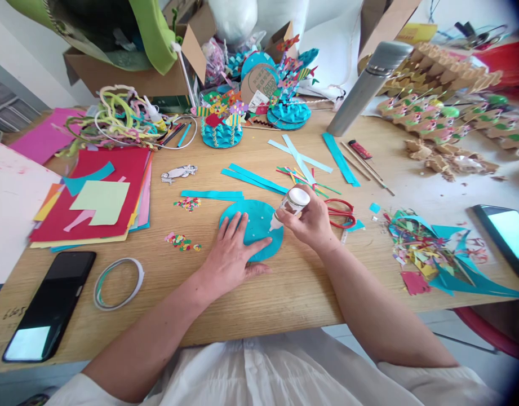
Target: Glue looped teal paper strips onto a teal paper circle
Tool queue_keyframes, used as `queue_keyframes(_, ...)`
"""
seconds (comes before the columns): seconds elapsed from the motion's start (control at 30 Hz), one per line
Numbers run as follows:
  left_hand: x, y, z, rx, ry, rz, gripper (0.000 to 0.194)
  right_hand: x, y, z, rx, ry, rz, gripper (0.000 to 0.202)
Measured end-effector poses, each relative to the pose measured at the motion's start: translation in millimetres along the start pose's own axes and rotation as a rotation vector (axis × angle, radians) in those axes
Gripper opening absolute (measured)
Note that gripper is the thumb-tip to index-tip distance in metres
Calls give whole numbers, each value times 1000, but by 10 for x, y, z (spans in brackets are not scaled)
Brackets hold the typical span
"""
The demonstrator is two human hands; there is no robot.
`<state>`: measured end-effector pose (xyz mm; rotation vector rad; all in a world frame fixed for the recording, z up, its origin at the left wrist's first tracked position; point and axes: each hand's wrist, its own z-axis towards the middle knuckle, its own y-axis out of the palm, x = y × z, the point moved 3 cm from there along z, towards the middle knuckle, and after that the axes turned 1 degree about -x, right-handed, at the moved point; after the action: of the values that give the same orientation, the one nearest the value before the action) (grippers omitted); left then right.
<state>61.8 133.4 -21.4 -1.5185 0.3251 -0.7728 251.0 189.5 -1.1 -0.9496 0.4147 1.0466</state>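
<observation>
A round blue paper disc (259, 225) lies on the table with small pale dots on it. My left hand (231, 251) rests flat over its left and lower part, fingers spread. In my right hand (312, 223) is a white glue bottle (296, 199), tilted so that its nozzle points down at the disc's right part; whether the tip touches the paper I cannot tell. Blue paper strips (253, 179) lie just behind the disc. Red-handled scissors (341, 213) are to the right of my right hand.
Coloured paper sheets (102, 197), a phone (52, 304) and a tape roll (118, 283) lie left. Finished paper crafts (222, 127) and a steel flask (364, 90) stand behind. Paper scraps (437, 248) and another phone (506, 234) are right.
</observation>
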Motion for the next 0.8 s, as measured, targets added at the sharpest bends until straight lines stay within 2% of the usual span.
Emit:
queue_keyframes(0.17, -10, 29, -12, 2, 7, -1, 53, 85, -109, 31, 39, 50, -7, 24)
queue_keyframes(0.4, -15, 22, -8, -16, 6, -2, 54, 100, -226, 92, -83, 44, -67, 23)
queue_keyframes(0.63, -17, 36, -6, -15, 3, -4, 55, 74, -193, 74, -142, -28, -89, 20)
queue_keyframes(0.8, -20, 38, -15, -14, 7, 3, 55, 83, -176, 64, -146, -12, -96, 22)
